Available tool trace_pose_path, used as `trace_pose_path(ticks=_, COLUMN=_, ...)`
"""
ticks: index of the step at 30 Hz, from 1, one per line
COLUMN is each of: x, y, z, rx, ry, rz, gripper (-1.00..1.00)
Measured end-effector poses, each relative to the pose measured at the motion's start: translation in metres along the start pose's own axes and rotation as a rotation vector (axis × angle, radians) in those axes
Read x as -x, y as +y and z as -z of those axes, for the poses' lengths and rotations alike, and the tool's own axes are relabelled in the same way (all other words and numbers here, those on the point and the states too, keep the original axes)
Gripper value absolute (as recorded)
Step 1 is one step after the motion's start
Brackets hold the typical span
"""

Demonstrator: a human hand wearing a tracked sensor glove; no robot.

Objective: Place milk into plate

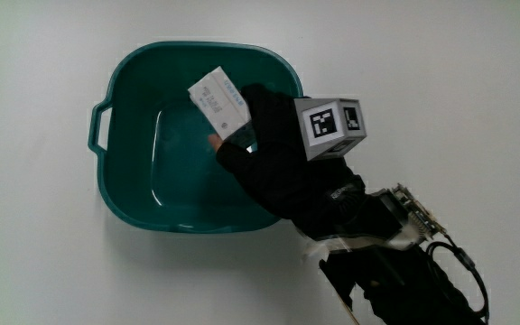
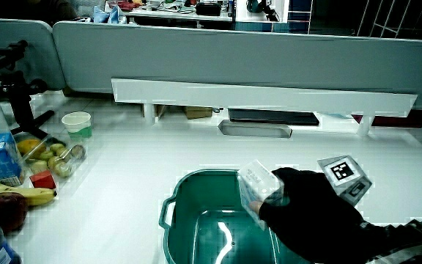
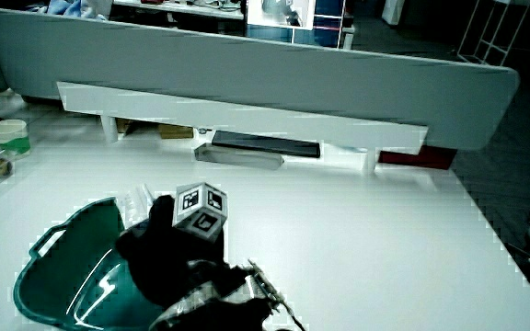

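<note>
Black-gloved hand [image 1: 269, 149] clamped on small white rectangular milk carton [image 1: 218, 101], held above the inside of the teal plastic basin [image 1: 129, 86] on the white worktop [image 1: 34, 253]; carry seems done, lowering and release remain.

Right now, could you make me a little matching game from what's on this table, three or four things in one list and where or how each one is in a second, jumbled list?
Things:
1. carton
2. basin
3. cube
4. cup

Places or states:
A. on the back of the hand
B. teal, with a handle on its rim
C. held in the hand over the basin
D. beside the fruit, farther from the person than the basin

Pairs: 1-C, 2-B, 3-A, 4-D
</note>
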Motion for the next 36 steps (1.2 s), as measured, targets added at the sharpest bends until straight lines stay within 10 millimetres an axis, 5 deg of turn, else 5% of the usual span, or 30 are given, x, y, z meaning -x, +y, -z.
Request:
trace_pose_path(ticks=15, x=-0.01, y=0.004, z=0.031, rx=0.05, ry=-0.062, rz=0.057, gripper=0.0)
trace_pose_path(ticks=30, x=-0.008, y=0.011, z=0.032, rx=0.177, ry=-0.124, rz=0.148, gripper=0.0)
trace_pose_path(ticks=36, x=-0.006, y=0.009, z=0.03, rx=0.182, ry=-0.224, rz=0.171, gripper=-0.21)
